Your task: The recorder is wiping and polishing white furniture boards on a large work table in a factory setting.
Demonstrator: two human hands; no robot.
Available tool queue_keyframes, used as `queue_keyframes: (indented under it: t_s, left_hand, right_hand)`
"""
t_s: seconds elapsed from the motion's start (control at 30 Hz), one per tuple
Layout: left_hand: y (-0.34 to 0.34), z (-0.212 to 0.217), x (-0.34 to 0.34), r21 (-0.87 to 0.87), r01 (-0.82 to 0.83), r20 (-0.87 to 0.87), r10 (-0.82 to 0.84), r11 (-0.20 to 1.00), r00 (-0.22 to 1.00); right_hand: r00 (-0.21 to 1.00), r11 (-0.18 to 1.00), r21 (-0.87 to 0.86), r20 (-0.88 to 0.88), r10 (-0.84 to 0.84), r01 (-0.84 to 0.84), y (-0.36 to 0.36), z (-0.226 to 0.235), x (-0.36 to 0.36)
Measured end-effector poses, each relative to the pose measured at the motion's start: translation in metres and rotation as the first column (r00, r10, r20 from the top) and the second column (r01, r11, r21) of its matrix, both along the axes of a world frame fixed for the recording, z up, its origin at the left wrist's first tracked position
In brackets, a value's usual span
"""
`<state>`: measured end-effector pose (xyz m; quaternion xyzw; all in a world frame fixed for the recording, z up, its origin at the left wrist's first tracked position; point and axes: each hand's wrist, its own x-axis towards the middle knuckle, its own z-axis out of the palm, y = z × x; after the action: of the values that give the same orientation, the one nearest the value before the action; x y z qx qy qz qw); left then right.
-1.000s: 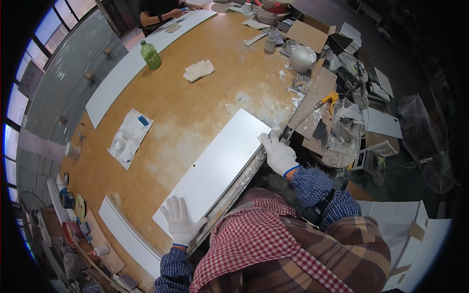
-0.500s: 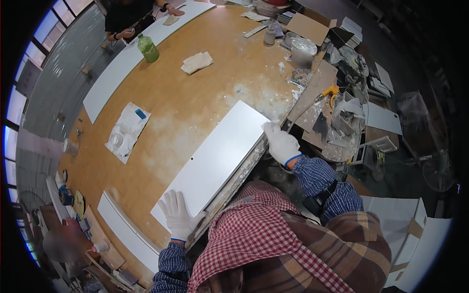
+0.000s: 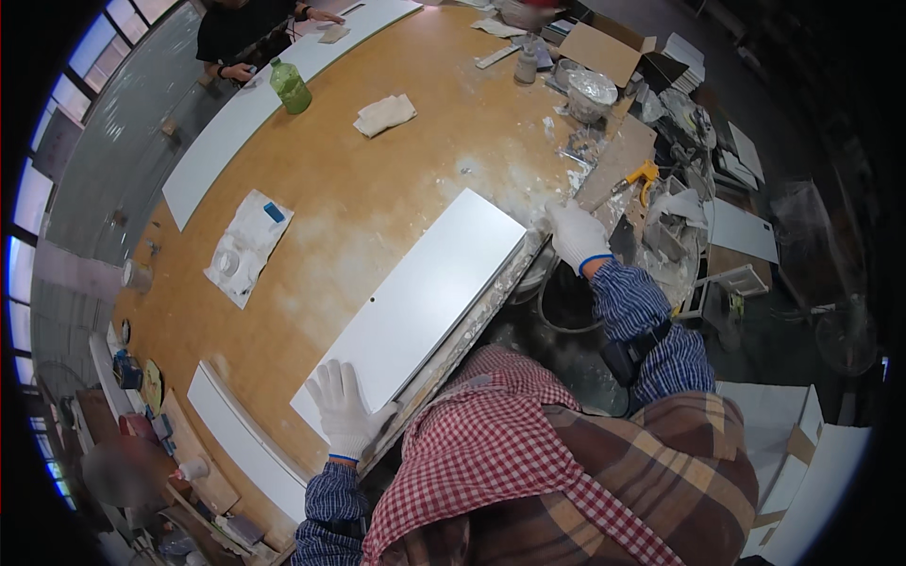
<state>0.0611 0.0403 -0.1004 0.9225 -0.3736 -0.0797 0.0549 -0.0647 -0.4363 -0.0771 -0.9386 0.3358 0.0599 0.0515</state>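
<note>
A long white panel (image 3: 415, 307) with one small dark hole lies along the near edge of the worktable. My left hand (image 3: 340, 410), in a white glove, rests flat on its near end with the fingers spread. Just past the panel's far right corner is my gloved right hand (image 3: 578, 233), over the table's edge and apart from the panel. Its fingers look bent together; whatever they may hold is hidden.
A folded cloth (image 3: 385, 115), a green bottle (image 3: 290, 87) and a white sheet (image 3: 247, 250) with a blue block lie on the wooden table (image 3: 311, 179). A yellow air gun (image 3: 642, 177) is among clutter at right. Across the table, a person works at another white panel (image 3: 212, 146).
My right hand has left the panel's far corner and moved right, beyond the table edge. The left hand stays on the panel.
</note>
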Motion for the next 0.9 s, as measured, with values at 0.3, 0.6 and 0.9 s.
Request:
queue_keyframes:
  t_s: [0.3,0.6,0.9]
  left_hand:
    - [-0.002,-0.002,0.002,-0.066,0.059,0.109,-0.051,0.996,0.993]
    - [-0.003,0.002,0.011,-0.1,0.135,0.201,-0.113,0.986,0.973]
    - [0.002,0.018,0.003,-0.157,0.119,0.153,-0.095,0.98,0.984]
  right_hand:
    - [0.621,0.725,-0.041,0.484,0.616,-0.688,0.126,-0.015,0.077]
    - [0.747,0.902,-0.213,0.506,0.431,-0.376,0.04,-0.043,0.124]
    - [0.371,0.627,-0.233,0.636,0.676,-0.743,0.168,-0.029,0.118]
